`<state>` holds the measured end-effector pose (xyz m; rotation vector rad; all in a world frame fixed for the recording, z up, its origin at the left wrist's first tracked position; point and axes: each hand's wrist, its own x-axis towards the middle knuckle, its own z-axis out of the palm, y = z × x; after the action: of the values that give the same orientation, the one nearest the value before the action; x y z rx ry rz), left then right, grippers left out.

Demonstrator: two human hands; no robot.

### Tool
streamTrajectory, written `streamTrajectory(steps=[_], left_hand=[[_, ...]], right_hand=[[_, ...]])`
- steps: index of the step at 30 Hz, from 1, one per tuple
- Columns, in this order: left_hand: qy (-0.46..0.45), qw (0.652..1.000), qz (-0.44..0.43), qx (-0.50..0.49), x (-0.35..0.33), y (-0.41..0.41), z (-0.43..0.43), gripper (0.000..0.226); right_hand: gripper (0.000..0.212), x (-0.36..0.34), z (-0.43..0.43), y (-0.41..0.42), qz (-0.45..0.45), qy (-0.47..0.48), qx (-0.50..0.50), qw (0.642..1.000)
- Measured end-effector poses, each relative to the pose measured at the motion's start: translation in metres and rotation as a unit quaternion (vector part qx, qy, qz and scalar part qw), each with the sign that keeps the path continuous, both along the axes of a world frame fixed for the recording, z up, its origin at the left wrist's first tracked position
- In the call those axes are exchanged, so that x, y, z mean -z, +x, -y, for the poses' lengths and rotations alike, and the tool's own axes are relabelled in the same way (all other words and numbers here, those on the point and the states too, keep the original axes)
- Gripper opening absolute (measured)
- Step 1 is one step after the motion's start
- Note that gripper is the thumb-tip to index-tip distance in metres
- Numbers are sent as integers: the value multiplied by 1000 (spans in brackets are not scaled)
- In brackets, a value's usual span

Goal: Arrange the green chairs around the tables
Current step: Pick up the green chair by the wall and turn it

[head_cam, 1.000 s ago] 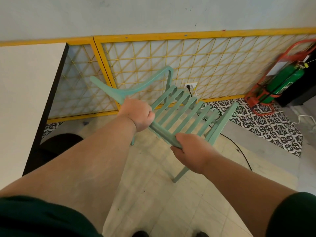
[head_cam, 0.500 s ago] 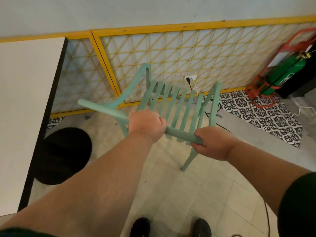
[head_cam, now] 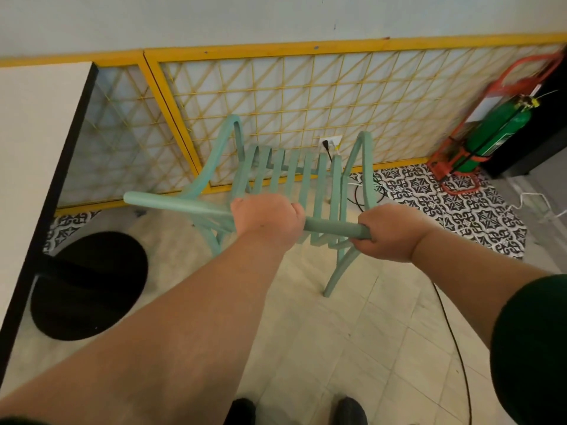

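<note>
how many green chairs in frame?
1. The green chair is at centre, in front of the yellow lattice panel and right of the white table. The left hand and right hand grip its top rail. Others may be out of frame.

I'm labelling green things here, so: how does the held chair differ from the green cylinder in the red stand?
The chair is pale mint and slatted; the cylinder is deep green and smooth. The chair is gripped at its top rail by the left hand and right hand; the cylinder sits untouched in a red stand by the wall. Both are green.
</note>
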<state>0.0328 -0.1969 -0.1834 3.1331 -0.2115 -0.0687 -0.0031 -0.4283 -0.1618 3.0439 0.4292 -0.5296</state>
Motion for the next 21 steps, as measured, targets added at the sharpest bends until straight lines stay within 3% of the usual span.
streamTrajectory(steps=[5, 8, 10, 13, 17, 20, 21], left_hand=[[-2, 999, 27, 18, -4, -1, -3, 55], [-17, 999, 46, 21, -2, -1, -6, 61], [-14, 998, 53, 17, 3, -1, -7, 64], [1, 998, 66, 13, 5, 1, -6, 53], [26, 995, 68, 66, 8, 3, -10, 40], [26, 995, 56, 78, 6, 4, -14, 41], [9, 996, 47, 77, 5, 5, -15, 45]], right_hand=[[72, -2, -3, -5, 52, -24, 3, 998], [86, 0, -19, -10, 53, -10, 116, 992], [74, 2, -36, -13, 59, -17, 195, 979], [42, 6, -64, -6, 73, -46, 186, 979], [48, 12, -96, 8, 60, 53, 200, 977], [57, 11, -103, 13, 45, 30, 179, 982], [51, 8, -101, 13, 42, 8, 156, 987]])
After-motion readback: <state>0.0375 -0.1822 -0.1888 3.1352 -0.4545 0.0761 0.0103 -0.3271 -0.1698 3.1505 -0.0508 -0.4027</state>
